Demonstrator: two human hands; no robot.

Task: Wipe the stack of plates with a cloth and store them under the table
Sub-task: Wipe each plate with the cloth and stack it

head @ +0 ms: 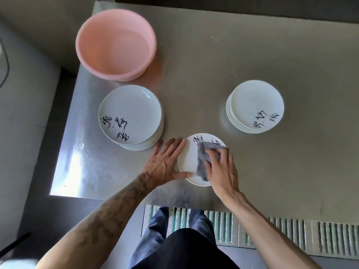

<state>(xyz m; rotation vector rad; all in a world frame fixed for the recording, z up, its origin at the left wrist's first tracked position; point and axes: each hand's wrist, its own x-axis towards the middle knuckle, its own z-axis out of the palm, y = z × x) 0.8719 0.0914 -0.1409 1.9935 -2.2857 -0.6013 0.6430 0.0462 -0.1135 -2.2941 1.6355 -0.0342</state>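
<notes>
A single white plate (189,158) with black brush lettering lies flat near the front edge of the steel table (213,78). My left hand (165,162) rests on the plate's left rim, fingers straight, thumb along its lower edge. My right hand (221,169) holds a grey cloth (202,162) down on the plate's middle, fingers curled over it. To the left stands one stack of the same plates (130,115). Another stack of plates (254,105) stands to the right.
A pink plastic basin (116,43) sits at the table's back left, just behind the left stack. The table's left edge drops to a grey floor. A grated floor drain (272,233) runs below the front edge by my legs.
</notes>
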